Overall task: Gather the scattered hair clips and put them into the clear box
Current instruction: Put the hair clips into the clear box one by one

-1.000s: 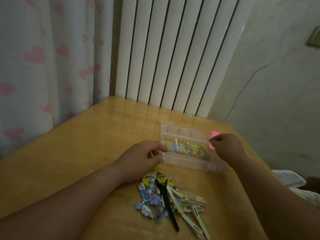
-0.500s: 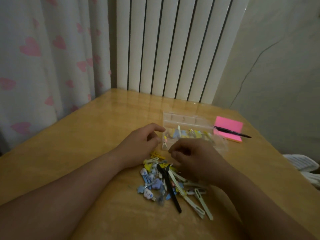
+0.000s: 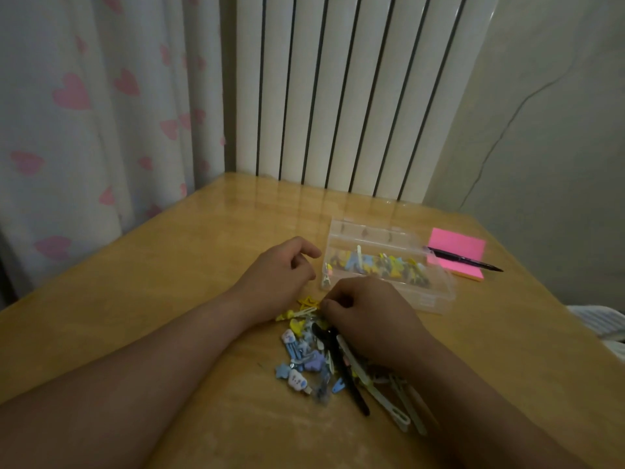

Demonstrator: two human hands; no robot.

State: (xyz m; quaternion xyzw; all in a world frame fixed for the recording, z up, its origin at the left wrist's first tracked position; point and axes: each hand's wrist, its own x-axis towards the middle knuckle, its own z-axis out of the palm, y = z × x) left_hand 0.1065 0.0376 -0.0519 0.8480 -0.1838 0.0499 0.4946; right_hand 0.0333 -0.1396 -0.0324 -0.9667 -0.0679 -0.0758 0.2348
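My left hand (image 3: 282, 277) rests on the desk (image 3: 162, 286), its grip loosely curled and empty. Just right of it, the pile of hair clips (image 3: 324, 360) lies in front of me. My right hand (image 3: 372, 316) sits on the pile's top, fingers curled under; whether they pinch a clip I cannot tell. Beyond stands the clear box (image 3: 436, 292), clips already inside.

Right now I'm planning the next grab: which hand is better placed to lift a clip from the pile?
Right. The right hand is curled down on the top of the clip pile, fingertips at the yellow clips. The left hand rests on the table beside the clear box, off the pile.
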